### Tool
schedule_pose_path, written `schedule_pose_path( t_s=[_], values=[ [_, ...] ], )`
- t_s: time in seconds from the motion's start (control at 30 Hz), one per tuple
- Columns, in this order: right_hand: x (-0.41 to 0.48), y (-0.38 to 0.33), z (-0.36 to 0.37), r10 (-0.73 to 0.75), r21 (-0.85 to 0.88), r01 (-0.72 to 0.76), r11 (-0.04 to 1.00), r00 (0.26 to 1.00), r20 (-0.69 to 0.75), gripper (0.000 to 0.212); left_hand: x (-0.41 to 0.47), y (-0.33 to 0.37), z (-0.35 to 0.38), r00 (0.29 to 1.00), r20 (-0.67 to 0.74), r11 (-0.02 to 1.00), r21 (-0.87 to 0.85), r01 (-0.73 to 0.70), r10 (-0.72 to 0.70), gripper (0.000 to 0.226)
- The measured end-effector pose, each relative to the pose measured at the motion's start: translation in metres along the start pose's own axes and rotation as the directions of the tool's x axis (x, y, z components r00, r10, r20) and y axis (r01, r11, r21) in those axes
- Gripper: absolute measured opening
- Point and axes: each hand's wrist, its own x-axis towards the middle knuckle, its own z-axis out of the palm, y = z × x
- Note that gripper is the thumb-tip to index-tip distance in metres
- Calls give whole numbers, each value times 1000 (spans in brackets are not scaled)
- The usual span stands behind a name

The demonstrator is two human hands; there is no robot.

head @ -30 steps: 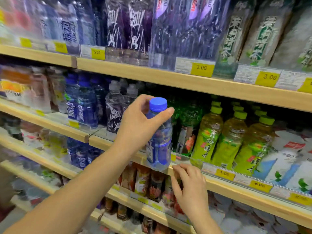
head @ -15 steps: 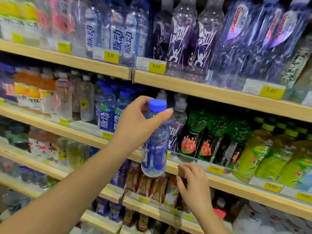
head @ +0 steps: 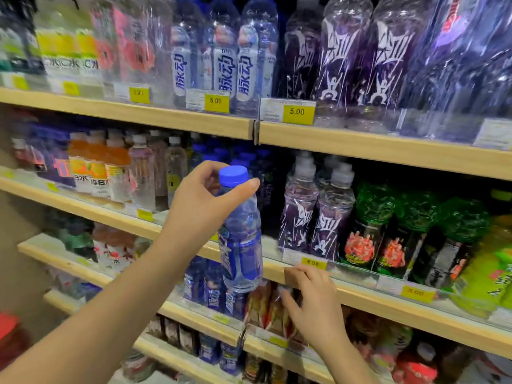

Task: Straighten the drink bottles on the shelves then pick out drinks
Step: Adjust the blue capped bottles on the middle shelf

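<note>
The left hand (head: 199,209) grips a blue-capped bottle (head: 241,253) by its neck, upright in front of the middle shelf (head: 388,303), while the right hand (head: 314,300), loosely curled and holding nothing, touches that shelf's edge.

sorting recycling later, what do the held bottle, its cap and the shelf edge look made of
Bottle: likely clear glossy plastic, see-through with highlights. Cap: opaque blue plastic, smooth satin top. Shelf edge: pale wood or wood-look laminate, faint grain; cannot tell which.
</note>
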Motion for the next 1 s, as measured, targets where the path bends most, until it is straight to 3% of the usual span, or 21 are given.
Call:
schedule_pose_path(
  t_s=[0.2,0.53,0.7,1.0],
  values=[
    [19,-36,27,-3,-8,2,1000,999,-38,29,26,-29,-39,1000,19,1000,-12,3,-3,40],
    [56,-129,84,217,-40,-221,975,973,-76,29,95,-85,-119,985,168,995,-97,-16,32,43],
    [67,-153,93,250,-52,-256,965,964,-95,31,123,-98,-145,982,188,991,-130,-1,26,41],
    [69,-157,103,229,-109,-254,961,953,-200,22,142,-114,-147,996,90,990,-138,-10,23,40]
  ],
)
